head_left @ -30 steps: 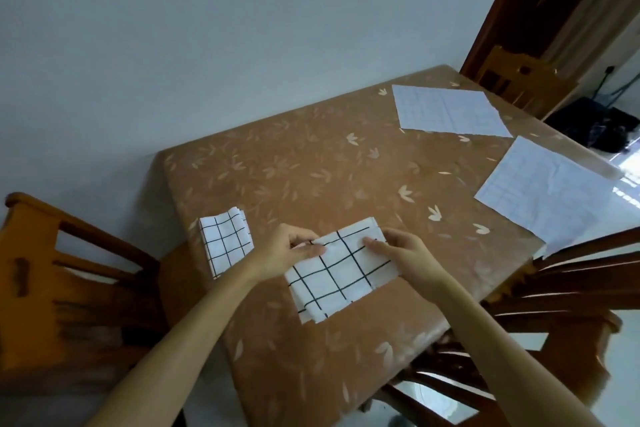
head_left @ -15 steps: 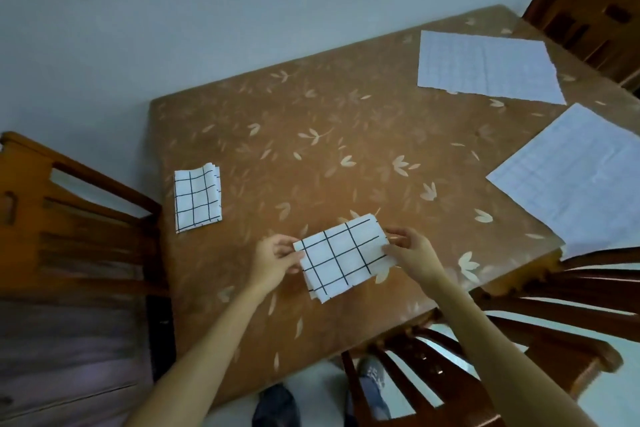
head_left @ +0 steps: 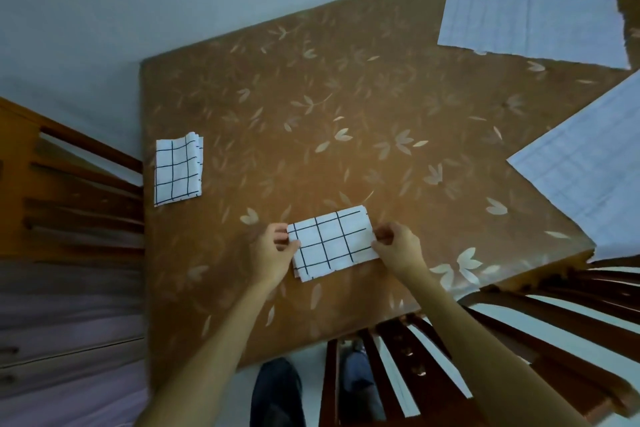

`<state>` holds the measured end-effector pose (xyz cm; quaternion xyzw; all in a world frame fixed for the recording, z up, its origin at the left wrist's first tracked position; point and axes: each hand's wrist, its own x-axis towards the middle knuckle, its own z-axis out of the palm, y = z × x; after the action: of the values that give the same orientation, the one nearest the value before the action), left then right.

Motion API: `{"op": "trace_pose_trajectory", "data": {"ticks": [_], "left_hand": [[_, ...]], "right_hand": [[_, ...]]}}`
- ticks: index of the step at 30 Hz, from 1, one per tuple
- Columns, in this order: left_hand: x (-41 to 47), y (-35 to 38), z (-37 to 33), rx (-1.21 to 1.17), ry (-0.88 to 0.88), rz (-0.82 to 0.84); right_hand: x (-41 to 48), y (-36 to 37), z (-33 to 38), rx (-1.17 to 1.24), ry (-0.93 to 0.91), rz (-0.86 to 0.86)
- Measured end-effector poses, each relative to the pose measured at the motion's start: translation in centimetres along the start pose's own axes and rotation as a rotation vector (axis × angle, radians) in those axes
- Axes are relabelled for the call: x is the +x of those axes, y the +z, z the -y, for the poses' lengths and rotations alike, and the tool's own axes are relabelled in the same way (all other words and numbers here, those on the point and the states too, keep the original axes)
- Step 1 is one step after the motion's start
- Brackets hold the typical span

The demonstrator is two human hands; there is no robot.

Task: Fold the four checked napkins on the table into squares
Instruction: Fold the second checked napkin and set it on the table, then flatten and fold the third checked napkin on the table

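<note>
One napkin [head_left: 332, 246] (black-checked white) is pinched by left hand [head_left: 273, 253] and right hand [head_left: 398, 248].

No text, label or number seems readable on anything here

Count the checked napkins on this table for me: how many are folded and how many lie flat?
Folded small, set aside: 1, the folded napkin.
Part-folded, pinched by left hand and right hand: 1, the held napkin.
Spread flat: 2, the far flat napkin and the right-edge flat napkin.
Total: 4.
</note>
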<state>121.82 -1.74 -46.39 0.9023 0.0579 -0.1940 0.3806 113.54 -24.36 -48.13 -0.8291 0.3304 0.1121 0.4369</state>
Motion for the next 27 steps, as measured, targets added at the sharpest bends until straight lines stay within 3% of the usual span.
{"op": "trace_pose_trajectory", "data": {"ticks": [6, 17, 27], "left_hand": [[-1.9, -2.8, -2.7, 0.082, 0.110, -0.021], [-8.9, -6.3, -5.8, 0.288, 0.359, 0.212], [-16.5, -3.1, -10.6, 0.331, 0.572, 0.322]], "right_hand": [[-1.9, -2.6, 2.4, -0.029, -0.105, 0.044], [-12.5, -7.3, 6.2, -0.188, -0.325, -0.017], [-21.3, -16.7, 2.2, -0.283, -0.230, -0.183]]}}
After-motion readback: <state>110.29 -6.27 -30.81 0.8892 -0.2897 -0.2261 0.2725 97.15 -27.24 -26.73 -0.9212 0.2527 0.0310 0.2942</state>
